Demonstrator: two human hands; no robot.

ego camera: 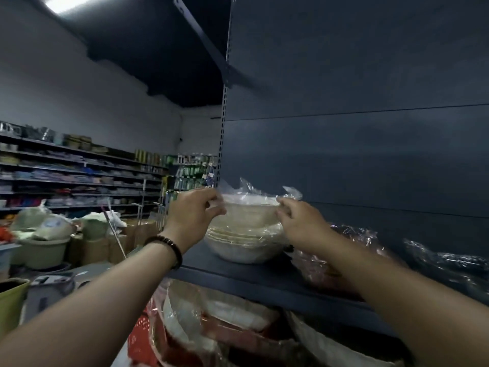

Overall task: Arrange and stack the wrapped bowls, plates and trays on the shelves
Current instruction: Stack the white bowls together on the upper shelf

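Note:
A cream wrapped bowl (250,211) sits on top of a stack of white wrapped bowls (246,247) at the left end of the dark shelf (238,280). My left hand (194,210) grips the top bowl's left rim, fingers curled over the plastic. On the right rim, my right hand (300,221) pinches the edge through the wrap. Loose plastic film sticks up behind the bowl.
Plastic-wrapped reddish items (330,258) lie right of the stack, darker wrapped ones (447,263) further right. Below the shelf are more wrapped plates and trays (211,321). To the left stand green tubs (43,251), cardboard boxes and distant stocked shelves (79,176).

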